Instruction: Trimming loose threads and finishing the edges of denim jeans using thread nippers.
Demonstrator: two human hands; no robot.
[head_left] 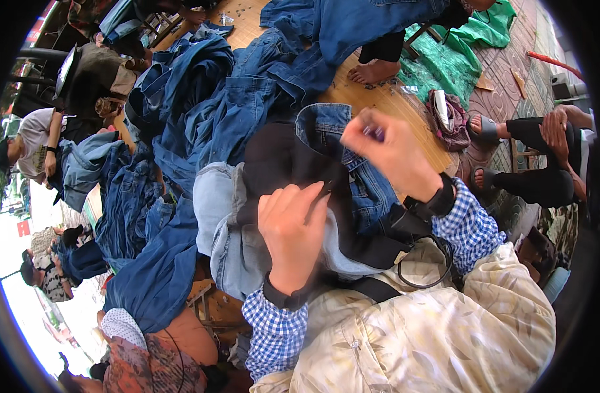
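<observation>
Black cloth (pixel 273 157) lies bunched in front of me over a light blue denim garment (pixel 215 203). My left hand (pixel 290 229) rests on the black cloth with its fingers curled; a dark tip pokes out between thumb and forefinger, too small to name. Raised to the right, my right hand (pixel 401 147) is blurred by motion. Its fingers are closed round a small dark purple thing (pixel 377 133) whose kind I cannot make out. Just beside that hand, a blue denim garment (pixel 336 121) shows its seamed edge.
Heaped blue jeans (pixel 228 111) cover much of the wooden table (pixel 395 108). Another person's bare foot (pixel 375 71) is on the far side, near a green tarp (pixel 444 59). People sit at left and right. A black hoop (pixel 450 259) lies by my lap.
</observation>
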